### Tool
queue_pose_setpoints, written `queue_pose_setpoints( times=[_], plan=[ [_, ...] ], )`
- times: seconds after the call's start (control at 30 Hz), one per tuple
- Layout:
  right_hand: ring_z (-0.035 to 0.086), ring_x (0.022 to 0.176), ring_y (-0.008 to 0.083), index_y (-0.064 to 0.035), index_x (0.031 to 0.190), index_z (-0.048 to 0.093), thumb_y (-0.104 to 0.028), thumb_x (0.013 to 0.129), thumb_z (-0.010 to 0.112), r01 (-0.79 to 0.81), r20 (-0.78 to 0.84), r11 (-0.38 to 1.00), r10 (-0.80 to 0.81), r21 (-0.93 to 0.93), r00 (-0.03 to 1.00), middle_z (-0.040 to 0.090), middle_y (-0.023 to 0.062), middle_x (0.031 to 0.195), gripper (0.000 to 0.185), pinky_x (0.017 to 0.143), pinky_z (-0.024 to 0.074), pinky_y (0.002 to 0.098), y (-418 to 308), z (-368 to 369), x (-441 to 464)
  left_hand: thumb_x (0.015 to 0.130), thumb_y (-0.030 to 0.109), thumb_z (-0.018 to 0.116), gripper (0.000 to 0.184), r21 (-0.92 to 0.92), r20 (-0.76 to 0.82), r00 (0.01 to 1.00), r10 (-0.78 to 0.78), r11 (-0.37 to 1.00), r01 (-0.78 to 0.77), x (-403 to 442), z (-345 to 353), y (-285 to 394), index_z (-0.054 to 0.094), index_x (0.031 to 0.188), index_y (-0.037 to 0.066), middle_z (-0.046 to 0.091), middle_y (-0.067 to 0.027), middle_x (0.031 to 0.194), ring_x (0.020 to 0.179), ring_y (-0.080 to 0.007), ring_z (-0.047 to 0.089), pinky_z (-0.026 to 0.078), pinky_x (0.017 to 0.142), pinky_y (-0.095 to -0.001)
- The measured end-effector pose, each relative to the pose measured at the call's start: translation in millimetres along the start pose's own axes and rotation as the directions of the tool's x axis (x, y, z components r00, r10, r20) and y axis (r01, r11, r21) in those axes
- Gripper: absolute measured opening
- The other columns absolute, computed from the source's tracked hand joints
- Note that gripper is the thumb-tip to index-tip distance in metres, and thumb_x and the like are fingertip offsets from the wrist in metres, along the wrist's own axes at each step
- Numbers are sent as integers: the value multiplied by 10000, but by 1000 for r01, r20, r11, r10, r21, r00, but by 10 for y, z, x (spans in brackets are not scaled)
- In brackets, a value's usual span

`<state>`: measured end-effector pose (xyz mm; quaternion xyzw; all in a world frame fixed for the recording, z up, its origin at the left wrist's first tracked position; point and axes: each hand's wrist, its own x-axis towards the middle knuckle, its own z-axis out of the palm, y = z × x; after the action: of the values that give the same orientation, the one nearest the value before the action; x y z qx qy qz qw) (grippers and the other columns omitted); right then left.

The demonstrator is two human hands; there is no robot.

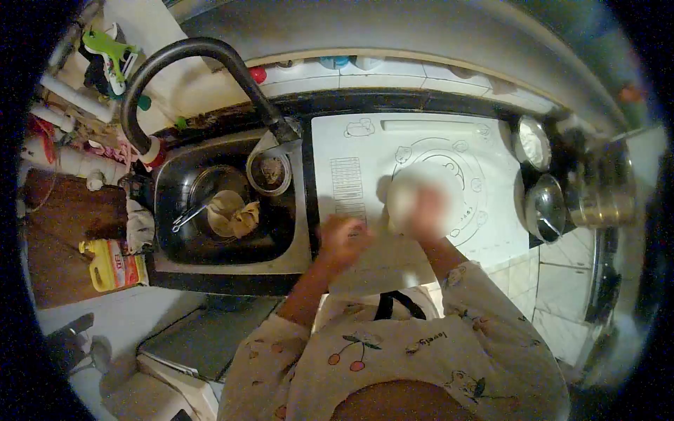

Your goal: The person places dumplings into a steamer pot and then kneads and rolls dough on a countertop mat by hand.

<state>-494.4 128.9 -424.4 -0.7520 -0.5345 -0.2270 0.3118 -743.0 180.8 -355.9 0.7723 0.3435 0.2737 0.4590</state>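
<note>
A white pastry mat [344,147] printed with rings, small figures and a table lies on the counter. Over its rings my right hand [430,209] is smeared by motion. Against that hand's left side shows a pale, rounded thing [402,202], too blurred to name. My left hand [344,240] is closed, fingers curled, at the mat's front edge; whatever it may hold is hidden. Between my forearms a pale beige sheet-like area [382,265] hangs at the counter's front, and I cannot tell whether it belongs to the mat.
Left of the mat is a black sink [274,242] holding dishes and a strainer [270,172], under a dark curved faucet [189,48]. To the right stand a bowl of white powder [533,144], a metal bowl [545,207] and a metal pot [604,186]. A yellow bottle [104,265] stands far left.
</note>
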Motion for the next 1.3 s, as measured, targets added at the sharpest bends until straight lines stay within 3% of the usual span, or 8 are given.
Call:
queue_pose_setpoints(
  times=[0.2, 0.33, 0.43, 0.5, 0.8, 0.9, 0.97, 1.3],
  plan=[
    [514, 727, 375, -48, 750, 537, -225, 793, 512, -28, -15, 999, 28, 24, 999, 551, 165, 765, 184, 603, 355, 486, -150, -96, -17, 862, 145, 609, 145, 43, -648, 710, -273, 919, 392, -273, -1191, -748, 625, 834, 3, 554, -40, 692, 671, -147, 535, 442, 610, -285],
    [534, 776, 370, -43, 784, 552, -193, 787, 553, -95, 50, 993, 91, 77, 995, 562, 166, 826, 150, 656, 397, 477, -235, -219, 99, 813, 51, 650, 101, -17, -561, 785, -263, 952, 307, -321, -1109, -633, 563, 838, 5, 571, -60, 776, 697, -149, 561, 455, 606, -289],
    [554, 825, 367, -35, 845, 579, -172, 801, 565, -159, 101, 978, 146, 137, 984, 576, 173, 910, 144, 725, 438, 465, -275, -350, 232, 802, 66, 663, 111, 345, -318, 895, 311, 918, -197, -300, -723, -619, 587, 872, 25, 577, -100, 794, 710, -176, 581, 463, 603, -283],
    [568, 855, 365, -33, 893, 599, -173, 816, 563, -146, 88, 981, 135, 130, 987, 586, 171, 973, 164, 774, 460, 457, -216, -355, 252, 788, 77, 665, 148, 206, -158, 983, -94, 970, 126, -300, -404, -271, 588, 907, 35, 605, -143, 898, 738, -261, 597, 481, 632, -321],
    [575, 846, 362, -19, 908, 625, -206, 847, 539, -97, 162, 913, 35, 397, 986, 627, 171, 909, 215, 743, 458, 462, -53, -397, 121, 891, 362, 530, 551, 526, 147, 932, 331, 772, -357, 735, 1062, 528, 454, 1261, -39, 461, -226, 1313, 1226, -396, 415, 346, 1010, -509],
    [576, 843, 361, -15, 975, 620, -237, 841, 517, -519, 516, 764, 289, 382, 806, 620, 174, 874, 280, 757, 449, 468, -354, -1052, 285, 900, 498, 420, 632, 469, 67, 887, 457, 770, -432, 545, 1063, 387, 469, 1248, -27, 473, -226, 1299, 1206, -422, 428, 296, 1016, -566],
    [554, 898, 320, -60, 991, 631, -202, 812, 545, -186, 285, 931, 95, 315, 954, 597, 113, 955, 244, 770, 420, 466, -249, -830, -90, 878, 487, 436, 621, 499, 56, 885, 462, 755, -426, 463, 1069, 172, 489, 1245, -11, 488, -215, 1278, 1196, -414, 433, 291, 1035, -525],
    [567, 726, 352, -54, 739, 624, -304, 890, 465, -304, 190, 952, 291, 41, 938, 605, 157, 736, 333, 666, 439, 477, 309, -18, 912, 876, 321, 489, 317, 691, 32, 975, 221, 700, -182, 1944, 1260, 156, 614, 968, 45, 578, -155, 1031, 1000, -350, 514, 378, 895, -486]
  ],
)
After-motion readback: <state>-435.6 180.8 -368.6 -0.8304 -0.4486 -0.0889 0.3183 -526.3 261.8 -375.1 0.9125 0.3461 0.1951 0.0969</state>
